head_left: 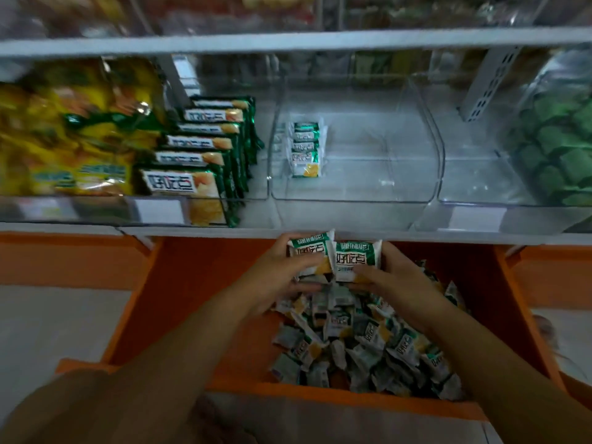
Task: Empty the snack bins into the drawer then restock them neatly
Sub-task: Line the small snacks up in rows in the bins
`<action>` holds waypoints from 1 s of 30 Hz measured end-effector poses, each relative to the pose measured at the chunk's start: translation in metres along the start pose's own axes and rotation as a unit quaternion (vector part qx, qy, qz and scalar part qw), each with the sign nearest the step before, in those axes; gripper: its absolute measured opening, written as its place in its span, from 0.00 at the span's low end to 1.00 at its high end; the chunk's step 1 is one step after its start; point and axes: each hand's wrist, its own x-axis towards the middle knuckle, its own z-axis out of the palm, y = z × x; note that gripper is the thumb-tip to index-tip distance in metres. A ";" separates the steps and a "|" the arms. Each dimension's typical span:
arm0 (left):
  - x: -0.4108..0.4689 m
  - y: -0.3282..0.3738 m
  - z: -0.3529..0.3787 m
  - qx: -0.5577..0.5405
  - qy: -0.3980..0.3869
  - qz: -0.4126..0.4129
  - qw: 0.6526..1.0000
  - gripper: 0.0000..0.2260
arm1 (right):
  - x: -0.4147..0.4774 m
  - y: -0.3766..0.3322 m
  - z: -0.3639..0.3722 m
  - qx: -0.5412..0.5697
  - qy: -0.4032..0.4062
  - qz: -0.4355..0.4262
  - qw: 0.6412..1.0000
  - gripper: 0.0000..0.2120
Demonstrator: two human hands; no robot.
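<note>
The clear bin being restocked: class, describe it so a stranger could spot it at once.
Look at the grey shelf above the open orange drawer. Among its clear bins, take the middle bin. Unlike the fuller neighbours on either side, it holds only one short row of small green-and-white packets along its left wall.

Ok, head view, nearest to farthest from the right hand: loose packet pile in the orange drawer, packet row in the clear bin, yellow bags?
1. Loose packet pile, directly below right hand.
2. Packet row, in clear bin, ahead.
3. Yellow bags, far left.
</note>
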 end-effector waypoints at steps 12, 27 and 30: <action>-0.020 0.080 -0.050 0.091 0.156 0.175 0.968 0.19 | 0.058 -0.122 0.032 -0.017 0.124 -0.200 0.972 0.14; -0.001 0.092 -0.093 0.087 0.184 0.190 0.960 0.21 | 0.217 -0.097 0.029 -0.377 0.072 -0.102 0.918 0.22; -0.002 0.091 -0.093 0.103 0.169 0.192 0.961 0.16 | 0.212 -0.100 0.028 -0.401 0.073 -0.093 0.909 0.23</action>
